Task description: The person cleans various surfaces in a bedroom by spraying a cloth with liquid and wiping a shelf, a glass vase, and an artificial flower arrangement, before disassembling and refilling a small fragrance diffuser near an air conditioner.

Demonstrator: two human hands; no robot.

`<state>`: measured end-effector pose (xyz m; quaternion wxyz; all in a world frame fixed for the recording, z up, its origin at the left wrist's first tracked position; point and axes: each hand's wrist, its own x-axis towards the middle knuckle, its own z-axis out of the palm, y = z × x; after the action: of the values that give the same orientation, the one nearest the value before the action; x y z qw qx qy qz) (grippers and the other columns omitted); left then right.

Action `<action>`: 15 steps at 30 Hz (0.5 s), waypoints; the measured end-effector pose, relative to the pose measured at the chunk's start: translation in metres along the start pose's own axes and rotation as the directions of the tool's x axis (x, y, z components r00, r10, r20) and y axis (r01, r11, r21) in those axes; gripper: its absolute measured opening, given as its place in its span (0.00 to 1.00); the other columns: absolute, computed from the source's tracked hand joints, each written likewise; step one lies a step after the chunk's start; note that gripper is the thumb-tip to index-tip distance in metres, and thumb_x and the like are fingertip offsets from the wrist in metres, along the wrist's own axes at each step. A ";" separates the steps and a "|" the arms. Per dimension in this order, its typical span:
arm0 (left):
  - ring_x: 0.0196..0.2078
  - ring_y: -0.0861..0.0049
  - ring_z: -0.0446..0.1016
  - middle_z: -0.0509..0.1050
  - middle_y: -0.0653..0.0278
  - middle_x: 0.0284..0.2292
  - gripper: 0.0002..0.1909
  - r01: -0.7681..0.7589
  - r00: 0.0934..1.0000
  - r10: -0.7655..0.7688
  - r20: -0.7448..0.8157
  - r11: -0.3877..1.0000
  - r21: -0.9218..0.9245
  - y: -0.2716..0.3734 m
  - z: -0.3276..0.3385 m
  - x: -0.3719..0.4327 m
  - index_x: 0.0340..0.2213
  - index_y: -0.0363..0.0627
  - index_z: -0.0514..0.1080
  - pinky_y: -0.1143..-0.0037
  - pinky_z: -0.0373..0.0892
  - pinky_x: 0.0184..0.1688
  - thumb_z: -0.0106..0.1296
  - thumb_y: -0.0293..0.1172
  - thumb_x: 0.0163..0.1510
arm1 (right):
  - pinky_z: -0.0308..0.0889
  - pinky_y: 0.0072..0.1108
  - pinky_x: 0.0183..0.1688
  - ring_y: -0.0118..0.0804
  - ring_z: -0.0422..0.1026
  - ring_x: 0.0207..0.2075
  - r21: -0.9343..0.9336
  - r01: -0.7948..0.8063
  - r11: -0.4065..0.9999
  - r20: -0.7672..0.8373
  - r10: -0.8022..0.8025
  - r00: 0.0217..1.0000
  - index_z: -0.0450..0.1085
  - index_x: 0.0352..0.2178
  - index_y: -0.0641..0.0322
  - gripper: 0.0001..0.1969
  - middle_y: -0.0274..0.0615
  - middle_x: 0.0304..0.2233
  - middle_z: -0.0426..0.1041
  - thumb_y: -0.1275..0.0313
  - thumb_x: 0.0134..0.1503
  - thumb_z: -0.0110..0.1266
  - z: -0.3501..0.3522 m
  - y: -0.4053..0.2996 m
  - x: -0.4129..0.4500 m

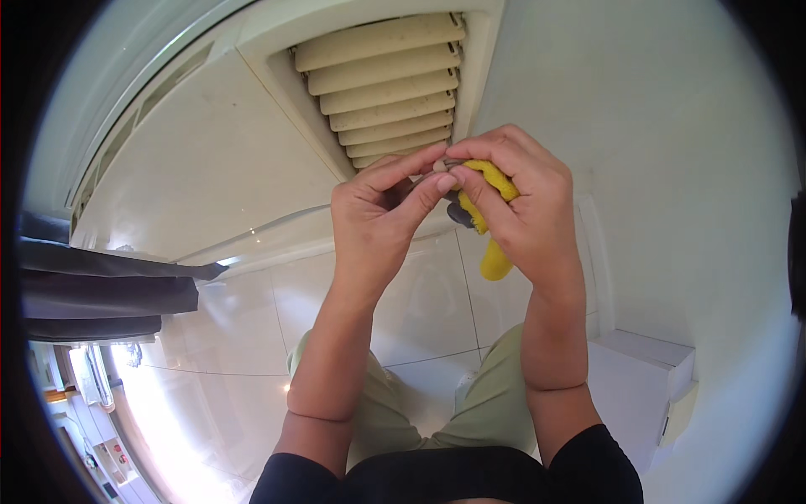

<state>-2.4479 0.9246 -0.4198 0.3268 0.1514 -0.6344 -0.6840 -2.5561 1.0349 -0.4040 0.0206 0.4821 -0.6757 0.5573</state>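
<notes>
Both hands are raised before a panel of cream slats [390, 82], their fingertips meeting near its lower end. My left hand [384, 214] pinches a thin greyish strip or cord, which I cannot identify for certain, between thumb and fingers. At the same spot my right hand [522, 195] pinches the other part of this small piece. A yellow terry cloth [497, 258] is tucked in my right palm and hangs below it. A dark grey rounded object [461, 214] shows beside the cloth; its kind is unclear.
Left of the slats stretches a smooth cream panel [208, 145]. Dark curtain-like fabric [113, 293] hangs at the left, above a brightly lit area. Pale floor tiles [428, 296] lie below. A white box-like cabinet [630, 390] stands at the lower right by a pale wall [661, 157].
</notes>
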 end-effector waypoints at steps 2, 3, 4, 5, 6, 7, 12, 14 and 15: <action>0.28 0.89 0.68 0.73 0.68 0.29 0.14 -0.017 1.000 0.017 -0.020 1.000 -0.006 0.000 -0.002 -0.001 0.40 0.35 0.75 0.87 0.64 0.29 0.59 0.22 0.49 | 0.65 0.25 0.28 0.40 0.70 0.26 0.013 0.046 0.999 0.001 -0.046 0.999 0.73 0.31 0.64 0.06 0.41 0.26 0.69 0.79 0.49 0.56 0.000 -0.004 0.003; 0.26 0.90 0.67 0.73 0.68 0.28 0.14 -0.044 0.998 0.043 -0.039 0.999 -0.014 0.001 -0.003 -0.001 0.40 0.36 0.76 0.87 0.63 0.28 0.60 0.23 0.49 | 0.65 0.25 0.28 0.40 0.70 0.26 0.011 0.045 0.999 0.000 -0.045 0.999 0.73 0.31 0.64 0.06 0.41 0.26 0.69 0.79 0.49 0.56 0.001 -0.003 0.004; 0.26 0.90 0.67 0.73 0.68 0.28 0.14 -0.043 0.998 0.043 -0.037 0.999 -0.016 0.005 -0.004 -0.002 0.40 0.36 0.76 0.87 0.63 0.28 0.60 0.23 0.49 | 0.65 0.25 0.28 0.40 0.70 0.26 -0.017 0.079 0.997 -0.020 -0.079 0.997 0.73 0.31 0.64 0.06 0.41 0.26 0.69 0.80 0.48 0.56 0.002 -0.003 0.004; 0.25 0.90 0.66 0.73 0.69 0.27 0.14 -0.043 0.996 0.043 -0.074 0.999 -0.003 0.011 -0.007 -0.003 0.40 0.36 0.76 0.88 0.62 0.26 0.59 0.23 0.50 | 0.65 0.25 0.29 0.40 0.70 0.26 -0.045 0.111 0.993 -0.039 -0.113 0.993 0.73 0.31 0.63 0.07 0.41 0.26 0.69 0.80 0.48 0.56 0.003 -0.003 0.004; 0.24 0.91 0.64 0.72 0.69 0.27 0.13 -0.042 0.993 0.044 -0.113 0.999 0.015 0.015 -0.008 -0.005 0.40 0.36 0.76 0.88 0.61 0.25 0.59 0.23 0.50 | 0.65 0.25 0.29 0.40 0.70 0.26 -0.043 0.111 0.993 -0.040 -0.112 0.993 0.73 0.31 0.63 0.07 0.41 0.26 0.69 0.80 0.48 0.56 0.005 -0.003 0.004; 0.24 0.91 0.64 0.72 0.69 0.27 0.13 -0.042 0.993 0.043 -0.113 0.999 0.017 0.019 -0.009 -0.006 0.40 0.36 0.76 0.88 0.61 0.25 0.59 0.23 0.50 | 0.65 0.21 0.30 0.35 0.71 0.27 -0.084 0.126 0.988 -0.073 -0.132 0.989 0.74 0.31 0.65 0.07 0.40 0.27 0.70 0.81 0.49 0.56 0.006 -0.004 0.005; 0.23 0.92 0.63 0.70 0.72 0.24 0.13 -0.179 0.963 0.174 -0.204 0.984 -0.005 0.022 -0.005 -0.006 0.39 0.36 0.76 0.89 0.59 0.24 0.59 0.21 0.49 | 0.65 0.17 0.29 0.30 0.70 0.28 -0.138 0.177 0.974 -0.188 -0.201 0.961 0.75 0.31 0.65 0.07 0.39 0.29 0.70 0.83 0.50 0.56 0.010 -0.007 0.008; 0.23 0.93 0.62 0.70 0.72 0.24 0.13 -0.144 0.965 0.134 -0.224 0.989 -0.032 0.024 -0.006 -0.006 0.39 0.36 0.76 0.89 0.58 0.24 0.59 0.21 0.49 | 0.64 0.17 0.29 0.28 0.69 0.27 -0.107 0.187 0.976 -0.241 -0.209 0.948 0.75 0.31 0.65 0.07 0.39 0.28 0.70 0.83 0.50 0.56 0.010 -0.011 0.009; 0.23 0.93 0.62 0.70 0.73 0.24 0.12 -0.130 0.979 0.137 -0.154 0.990 0.055 0.025 -0.010 -0.007 0.38 0.35 0.76 0.89 0.57 0.24 0.58 0.21 0.49 | 0.64 0.17 0.29 0.28 0.69 0.27 -0.103 0.184 0.978 -0.252 -0.205 0.946 0.75 0.31 0.65 0.07 0.39 0.28 0.70 0.83 0.50 0.56 0.011 -0.011 0.008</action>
<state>-2.4306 0.9220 -0.3981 0.4176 0.1694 -0.6304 -0.6321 -2.5480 1.0222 -0.3955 0.1830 0.4676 -0.6376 0.5842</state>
